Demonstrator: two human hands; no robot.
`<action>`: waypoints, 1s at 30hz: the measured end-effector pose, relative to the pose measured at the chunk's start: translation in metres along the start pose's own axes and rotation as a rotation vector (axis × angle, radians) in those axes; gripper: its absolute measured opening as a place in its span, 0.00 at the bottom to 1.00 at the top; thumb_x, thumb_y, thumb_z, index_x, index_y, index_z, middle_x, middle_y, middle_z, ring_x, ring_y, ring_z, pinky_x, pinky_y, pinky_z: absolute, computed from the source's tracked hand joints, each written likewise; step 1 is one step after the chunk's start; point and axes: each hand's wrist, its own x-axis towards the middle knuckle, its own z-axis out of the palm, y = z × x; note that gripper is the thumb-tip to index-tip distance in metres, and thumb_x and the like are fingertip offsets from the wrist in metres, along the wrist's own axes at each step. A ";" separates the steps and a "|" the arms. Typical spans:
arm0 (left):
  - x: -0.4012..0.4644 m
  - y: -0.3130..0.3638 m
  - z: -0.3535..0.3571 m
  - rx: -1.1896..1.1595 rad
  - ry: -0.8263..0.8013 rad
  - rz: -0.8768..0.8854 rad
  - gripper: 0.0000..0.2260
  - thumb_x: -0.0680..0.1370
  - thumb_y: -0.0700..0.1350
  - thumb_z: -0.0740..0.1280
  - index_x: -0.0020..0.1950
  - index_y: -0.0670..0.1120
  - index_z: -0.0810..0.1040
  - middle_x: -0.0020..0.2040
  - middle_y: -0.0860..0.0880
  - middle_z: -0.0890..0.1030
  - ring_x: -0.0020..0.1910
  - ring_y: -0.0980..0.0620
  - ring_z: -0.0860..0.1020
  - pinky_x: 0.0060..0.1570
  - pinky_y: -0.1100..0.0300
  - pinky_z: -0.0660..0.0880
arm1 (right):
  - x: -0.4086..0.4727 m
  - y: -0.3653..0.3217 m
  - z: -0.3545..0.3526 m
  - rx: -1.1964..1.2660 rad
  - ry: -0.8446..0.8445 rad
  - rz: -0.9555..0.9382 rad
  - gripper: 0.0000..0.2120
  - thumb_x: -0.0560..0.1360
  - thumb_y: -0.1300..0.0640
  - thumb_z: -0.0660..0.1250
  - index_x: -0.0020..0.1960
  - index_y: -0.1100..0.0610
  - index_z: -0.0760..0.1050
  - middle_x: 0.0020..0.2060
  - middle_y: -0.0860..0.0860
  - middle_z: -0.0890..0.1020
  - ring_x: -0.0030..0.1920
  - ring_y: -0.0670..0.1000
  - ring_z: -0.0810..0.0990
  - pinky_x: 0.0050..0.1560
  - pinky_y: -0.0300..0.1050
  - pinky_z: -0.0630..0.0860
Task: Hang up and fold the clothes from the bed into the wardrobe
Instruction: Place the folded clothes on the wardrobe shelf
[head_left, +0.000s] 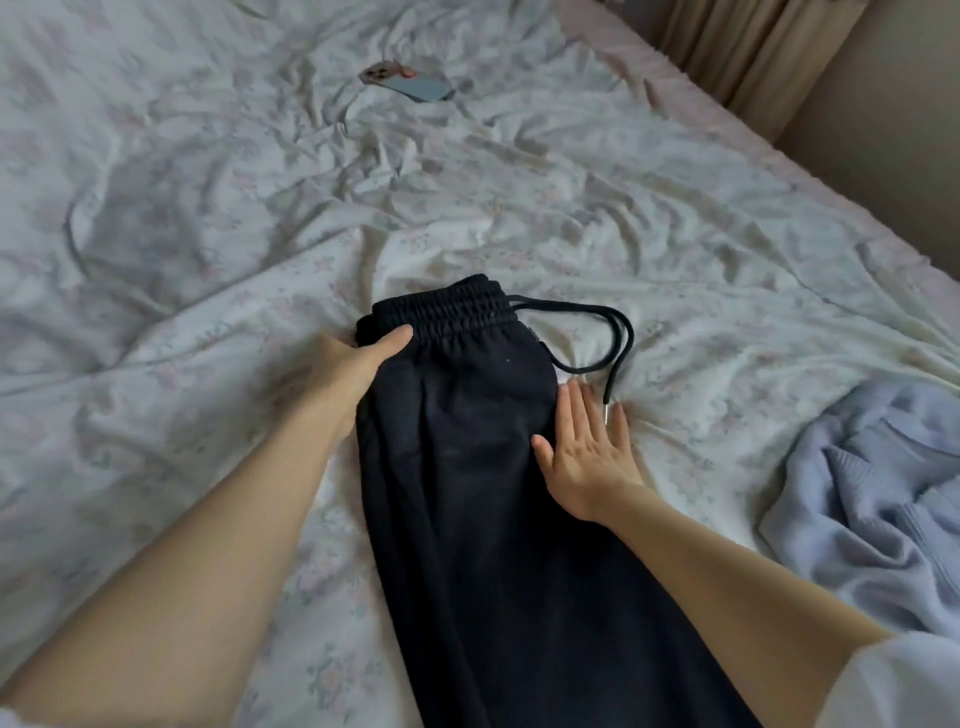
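Note:
Black drawstring sweatpants (467, 467) lie lengthwise on the bed (208, 208), folded leg on leg, waistband at the far end. Their drawstring (618, 338) loops out to the right on the sheet. My left hand (358, 369) grips the left edge of the pants just below the waistband, thumb on top and fingers hidden underneath. My right hand (587, 452) lies flat with straight fingers along the right edge of the pants, partly on the sheet. A pale blue knitted garment (878, 509) is crumpled at the right of the bed.
A phone (405, 80) with a light blue case lies far up the bed. The floral sheet is wrinkled all over. Beige curtains (748, 57) and a wall run along the bed's right side.

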 end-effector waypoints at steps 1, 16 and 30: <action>-0.002 0.006 0.001 -0.057 -0.059 -0.028 0.32 0.66 0.50 0.77 0.65 0.39 0.71 0.61 0.45 0.77 0.57 0.47 0.78 0.58 0.50 0.74 | 0.000 0.002 -0.002 0.028 -0.027 -0.008 0.32 0.79 0.42 0.38 0.72 0.58 0.27 0.74 0.52 0.32 0.72 0.49 0.29 0.70 0.53 0.29; -0.179 -0.019 0.021 0.707 -0.376 0.950 0.23 0.70 0.35 0.67 0.54 0.62 0.69 0.42 0.63 0.77 0.44 0.61 0.78 0.43 0.68 0.73 | -0.087 0.040 -0.121 1.759 -0.326 0.215 0.31 0.68 0.31 0.60 0.59 0.53 0.75 0.54 0.55 0.82 0.54 0.57 0.81 0.48 0.54 0.78; -0.242 -0.125 -0.022 1.315 -0.553 0.741 0.21 0.75 0.42 0.60 0.68 0.55 0.71 0.72 0.57 0.63 0.75 0.53 0.55 0.72 0.55 0.46 | -0.216 0.045 -0.020 0.718 0.016 0.340 0.25 0.73 0.50 0.67 0.67 0.55 0.66 0.54 0.46 0.77 0.55 0.50 0.77 0.46 0.34 0.72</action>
